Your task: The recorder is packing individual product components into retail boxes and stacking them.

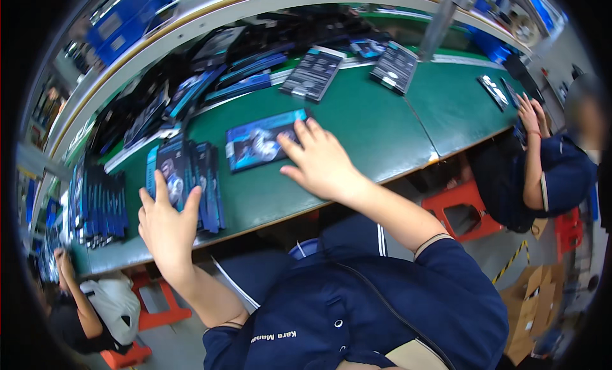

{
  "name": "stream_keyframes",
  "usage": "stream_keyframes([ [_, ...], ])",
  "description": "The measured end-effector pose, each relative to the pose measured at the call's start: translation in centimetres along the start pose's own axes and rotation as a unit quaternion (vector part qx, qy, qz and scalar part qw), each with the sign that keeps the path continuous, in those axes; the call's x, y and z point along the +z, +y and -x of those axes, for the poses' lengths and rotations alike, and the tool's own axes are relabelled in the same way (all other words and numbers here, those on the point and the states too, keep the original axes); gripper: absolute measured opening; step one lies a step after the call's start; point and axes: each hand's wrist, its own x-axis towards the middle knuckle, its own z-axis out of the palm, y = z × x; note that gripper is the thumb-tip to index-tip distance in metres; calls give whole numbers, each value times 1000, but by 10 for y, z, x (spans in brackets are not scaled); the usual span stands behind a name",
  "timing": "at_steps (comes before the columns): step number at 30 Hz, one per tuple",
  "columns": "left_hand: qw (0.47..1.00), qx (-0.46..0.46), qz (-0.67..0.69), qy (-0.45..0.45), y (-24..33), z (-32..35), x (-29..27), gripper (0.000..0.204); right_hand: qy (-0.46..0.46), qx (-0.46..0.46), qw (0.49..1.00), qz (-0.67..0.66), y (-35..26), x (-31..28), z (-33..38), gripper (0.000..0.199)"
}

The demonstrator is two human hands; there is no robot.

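Observation:
My left hand point(167, 224) rests, fingers apart, on the near end of a row of upright blue packages point(188, 179) standing on the green table point(376, 124). My right hand point(320, 161) lies flat with spread fingers on the right edge of a flat blue package point(258, 142) that lies in the middle of the table. Neither hand grips anything that I can see.
More blue packages point(99, 204) stand in a row at the left. Dark flat packages point(312, 73) point(395, 66) lie farther back. A seated person's hands point(529, 115) work at the right end; another person point(70, 293) sits at lower left. Red stools point(462, 210) stand under the table.

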Motion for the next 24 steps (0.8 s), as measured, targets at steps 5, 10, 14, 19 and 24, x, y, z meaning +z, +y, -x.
stream_keyframes([
  [5, 962, 270, 8, 36, 59, 27, 1, 79, 35, -63, 988, -138, 22, -14, 46, 50],
  [10, 883, 443, 117, -103, 102, 62, 59, 94, 239, 119, 963, -32, 187, -51, 71, 33],
  [14, 844, 517, 131, -53, 109, 62, 54, 78, 327, 305, 858, 253, 384, -83, 151, 38],
  [19, 861, 448, 216, -108, 105, 42, 7, 52, 199, 602, 730, 256, 465, -125, 167, 70],
  [24, 917, 282, 209, -192, 92, 4, 20, 54, 199, 489, 774, 349, 516, -129, 160, 54],
])
